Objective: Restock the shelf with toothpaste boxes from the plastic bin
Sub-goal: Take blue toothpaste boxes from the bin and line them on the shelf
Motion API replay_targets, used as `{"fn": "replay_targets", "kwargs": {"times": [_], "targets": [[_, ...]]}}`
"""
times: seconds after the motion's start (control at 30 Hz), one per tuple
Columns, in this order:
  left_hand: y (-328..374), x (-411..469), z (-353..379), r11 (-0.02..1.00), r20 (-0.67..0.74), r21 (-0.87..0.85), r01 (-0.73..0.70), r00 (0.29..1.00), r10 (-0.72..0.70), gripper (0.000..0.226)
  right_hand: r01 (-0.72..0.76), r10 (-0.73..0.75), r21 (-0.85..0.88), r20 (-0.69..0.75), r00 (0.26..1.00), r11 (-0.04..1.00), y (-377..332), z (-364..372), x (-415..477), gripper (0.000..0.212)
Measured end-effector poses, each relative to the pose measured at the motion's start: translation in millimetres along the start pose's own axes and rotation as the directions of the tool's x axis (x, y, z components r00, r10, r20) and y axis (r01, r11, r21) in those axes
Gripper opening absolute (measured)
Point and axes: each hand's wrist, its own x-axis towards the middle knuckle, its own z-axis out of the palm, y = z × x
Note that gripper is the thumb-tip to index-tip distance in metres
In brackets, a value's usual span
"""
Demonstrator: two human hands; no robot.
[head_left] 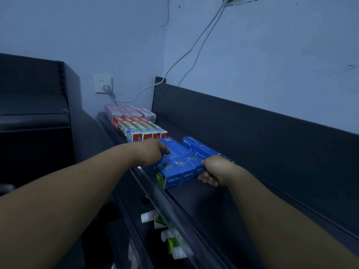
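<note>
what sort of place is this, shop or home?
Probably a small shop: dark metal shelving with a slotted upright, toothpaste in brand rows of blue boxes, red boxes and pink boxes, tubes stocked below.

**Dim corner, pale scuffed walls**

A bluish-white painted plaster wall [272, 45] fills twelve o'clock, dimly lit. At ten o'clock a white plastic wall socket [103, 83] holds a plug. Thin white cables [186, 53] climb toward one o'clock. A dark metal cabinet [33, 105] stands at nine o'clock.
</note>
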Motion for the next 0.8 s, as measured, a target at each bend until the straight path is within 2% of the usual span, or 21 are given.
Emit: {"fn": "replay_targets", "kwargs": {"times": [0.07,0.13,0.17,0.23,0.3,0.33,0.37,0.43,0.5,0.53,0.67,0.73,0.8], "targets": [[0,0,0,1.0,0.0,0.009,-0.001,1.0,0.001,0.048,0.03,-0.03,-0.063,-0.004,1.0,0.998,0,1,-2,0.031],[1,0,-1,1.0,0.001,0.015,-0.006,1.0,0.006,0.048,0.16,-0.176,-0.16,-0.092,0.98,0.974,-3,0,-5,0.016],[1,0,-1,1.0,0.001,0.016,-0.009,1.0,0.009,0.047,0.237,-0.286,-0.246,-0.184,0.94,0.94,-4,-3,-6,0.012],[2,0,-2,1.0,-0.011,0.013,-0.015,1.0,0.015,0.045,0.328,-0.455,-0.353,-0.377,0.807,0.876,-5,-14,-10,0.01],[3,2,-2,1.0,-0.032,-0.006,-0.021,0.999,0.021,0.042,0.369,-0.529,-0.394,-0.462,0.712,0.842,-5,-29,-15,0.017],[4,3,-2,1.0,-0.039,-0.01,-0.024,0.999,0.023,0.042,0.357,-0.53,-0.413,-0.46,0.712,0.838,-3,-37,-14,0.026],[6,4,-2,1.0,-0.042,-0.007,-0.025,0.999,0.025,0.041,0.322,-0.499,-0.419,-0.434,0.75,0.849,0,-43,-10,0.038],[9,6,0,1.0,-0.046,0.002,-0.031,0.998,0.031,0.041,0.212,-0.359,-0.394,-0.347,0.866,0.894,8,-52,-1,0.065],[14,9,3,0.999,-0.045,0.005,-0.043,0.998,0.043,0.041,0.176,-0.254,-0.295,-0.248,0.935,0.939,20,-56,6,0.087],[17,10,5,0.999,-0.042,0.008,-0.048,0.998,0.049,0.041,0.209,-0.26,-0.234,-0.213,0.942,0.95,27,-56,11,0.089],[26,13,10,0.998,-0.028,0.008,-0.06,0.998,0.061,0.041,0.353,-0.347,-0.022,-0.251,0.904,0.935,42,-53,23,0.052],[29,15,11,0.998,-0.028,0.008,-0.067,0.997,0.067,0.041,0.303,-0.245,0.283,-0.22,0.944,0.91,39,-53,26,0.035],[32,16,12,0.997,-0.029,-0.004,-0.072,0.997,0.072,0.04,0.148,-0.104,0.543,-0.111,0.988,0.827,31,-56,23,0.019]]}}
